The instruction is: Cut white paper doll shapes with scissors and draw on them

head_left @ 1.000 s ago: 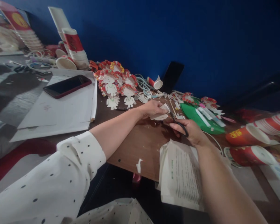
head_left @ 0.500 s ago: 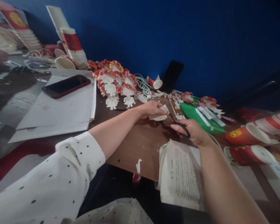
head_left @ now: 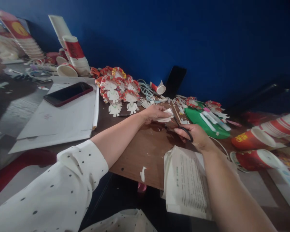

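Between its thumb and fingers, my left hand [head_left: 154, 113] pinches a small piece of white paper [head_left: 168, 112] just above the brown table [head_left: 135, 158]. My right hand [head_left: 193, 135] is closed round the dark handles of a pair of scissors [head_left: 187, 131]. The scissors' blades point up and left to the paper's right edge; whether they touch it I cannot tell. Beyond my left hand lies a pile of paper dolls [head_left: 113, 93] with red and white curled trim. Below my right hand sits a folded printed paper [head_left: 186, 180] at the table's front edge.
A phone [head_left: 69, 93] lies on white sheets [head_left: 60, 119] at left, with stacked paper cups [head_left: 76, 54] behind. Another phone [head_left: 176, 79] leans on the blue wall. Markers [head_left: 214, 116] rest on a green disc [head_left: 195, 120]. Red cups [head_left: 252, 138] lie at right. Paper scraps dot the table.
The piece of paper has tilted slightly in my left hand. My right hand with the scissors sits a little further left in the picture. The whole view has shifted slightly.
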Available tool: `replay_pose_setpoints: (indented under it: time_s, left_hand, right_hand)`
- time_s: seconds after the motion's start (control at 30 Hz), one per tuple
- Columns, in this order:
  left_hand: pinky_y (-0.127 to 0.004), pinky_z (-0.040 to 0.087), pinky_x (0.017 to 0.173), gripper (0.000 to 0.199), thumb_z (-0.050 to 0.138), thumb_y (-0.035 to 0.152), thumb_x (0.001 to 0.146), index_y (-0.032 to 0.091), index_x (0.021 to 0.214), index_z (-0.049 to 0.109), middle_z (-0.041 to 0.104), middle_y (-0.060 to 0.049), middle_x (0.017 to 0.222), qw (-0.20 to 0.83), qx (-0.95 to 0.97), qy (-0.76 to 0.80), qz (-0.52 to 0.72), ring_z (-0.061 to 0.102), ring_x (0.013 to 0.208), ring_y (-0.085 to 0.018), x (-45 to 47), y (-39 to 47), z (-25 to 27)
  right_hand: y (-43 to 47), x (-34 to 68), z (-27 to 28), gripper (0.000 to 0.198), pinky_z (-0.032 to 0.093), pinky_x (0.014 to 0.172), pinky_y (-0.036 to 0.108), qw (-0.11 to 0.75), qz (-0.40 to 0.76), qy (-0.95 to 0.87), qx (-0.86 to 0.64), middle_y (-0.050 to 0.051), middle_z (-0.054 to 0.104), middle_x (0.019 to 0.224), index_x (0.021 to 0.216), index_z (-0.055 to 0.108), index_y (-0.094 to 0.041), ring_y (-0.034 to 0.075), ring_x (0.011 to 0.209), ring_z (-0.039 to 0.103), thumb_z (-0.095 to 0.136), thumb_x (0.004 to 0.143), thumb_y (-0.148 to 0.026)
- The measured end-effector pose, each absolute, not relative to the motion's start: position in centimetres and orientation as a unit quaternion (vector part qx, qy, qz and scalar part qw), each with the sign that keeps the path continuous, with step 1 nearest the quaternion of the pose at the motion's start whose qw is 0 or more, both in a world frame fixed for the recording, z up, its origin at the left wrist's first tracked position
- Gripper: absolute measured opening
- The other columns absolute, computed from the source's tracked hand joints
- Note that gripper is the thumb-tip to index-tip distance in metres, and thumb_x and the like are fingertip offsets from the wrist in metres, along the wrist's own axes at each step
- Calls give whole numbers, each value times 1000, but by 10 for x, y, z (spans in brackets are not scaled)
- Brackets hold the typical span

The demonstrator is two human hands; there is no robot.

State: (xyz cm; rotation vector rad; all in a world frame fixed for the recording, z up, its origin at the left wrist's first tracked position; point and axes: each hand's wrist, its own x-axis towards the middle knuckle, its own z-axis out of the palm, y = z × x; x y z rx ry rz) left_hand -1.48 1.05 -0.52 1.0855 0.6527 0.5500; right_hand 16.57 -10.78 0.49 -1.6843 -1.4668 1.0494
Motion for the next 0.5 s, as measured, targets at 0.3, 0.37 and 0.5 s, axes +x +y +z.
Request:
replay_pose_setpoints:
  time_s: [0.3, 0.37, 0.5]
  left_hand:
    - [-28, 54, 76, 30, 79, 35, 72, 14, 81, 59, 69, -4, 79, 839, 309, 220, 391, 66, 68, -12, 1, -9, -5]
    - [-25, 52, 71, 29, 82, 29, 68, 13, 83, 61, 70, -4, 79, 829, 310, 236, 402, 65, 66, -11, 6, -16, -6]
    - [-22, 50, 65, 22, 80, 20, 68, 11, 81, 65, 67, -1, 68, 797, 288, 261, 463, 61, 59, -9, 13, -25, -7]
  right_hand:
    - [-98, 145, -8, 36, 39, 45, 23, 543, 352, -448, -617, -3, 56, 54, 86, 73, -19, 11, 47, 48, 74, 69, -51]
    - [-99, 137, -4, 35, 39, 45, 24, 512, 338, -475, -631, -2, 55, 51, 77, 72, -18, 11, 46, 47, 73, 70, -52]
    - [-103, 124, 2, 38, 39, 47, 25, 464, 326, -512, -645, -2, 55, 48, 74, 73, -17, 12, 46, 48, 71, 70, -55]
